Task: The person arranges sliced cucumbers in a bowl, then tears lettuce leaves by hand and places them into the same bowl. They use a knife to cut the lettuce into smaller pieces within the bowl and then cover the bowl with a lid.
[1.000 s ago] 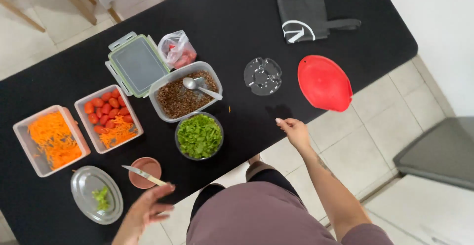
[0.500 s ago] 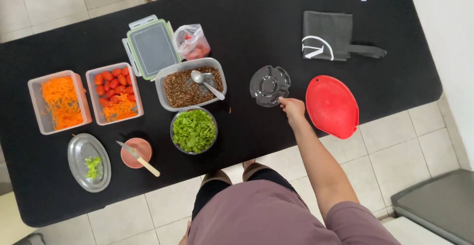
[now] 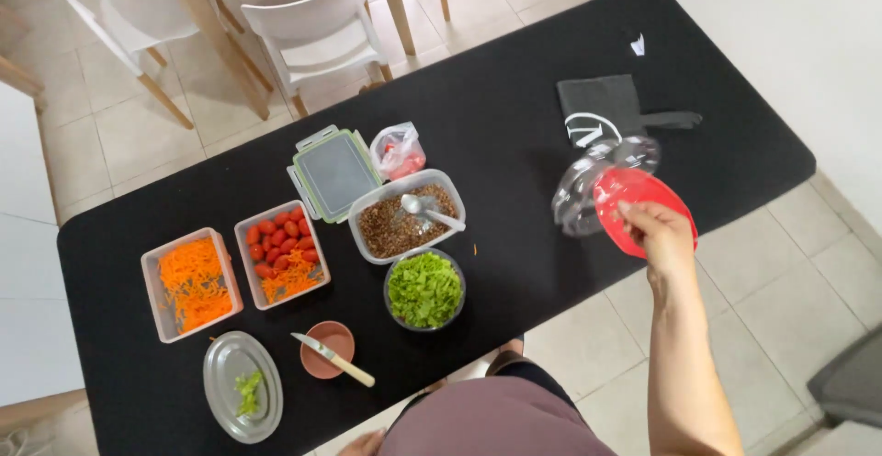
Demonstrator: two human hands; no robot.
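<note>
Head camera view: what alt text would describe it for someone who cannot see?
Seen from above, a person's right hand lifts a clear plastic lid over a red bowl on a black table. Containers of grated carrot, tomatoes, grains and lettuce sit left.

A clear plastic lid (image 3: 588,190) is held tilted above the right end of the black table (image 3: 514,98) by the right hand (image 3: 660,234), just beside a red bowl (image 3: 648,201); a black cloth (image 3: 606,107) is seen near the far right corner; a bowl of green lettuce (image 3: 424,290) is set at the near edge, with a container of brown grains (image 3: 401,219) and a spoon (image 3: 427,211) behind it; a tub of grated carrot (image 3: 192,283) is placed towards the left end; only the fingertips of the left hand (image 3: 360,443) are seen at the bottom edge.
</note>
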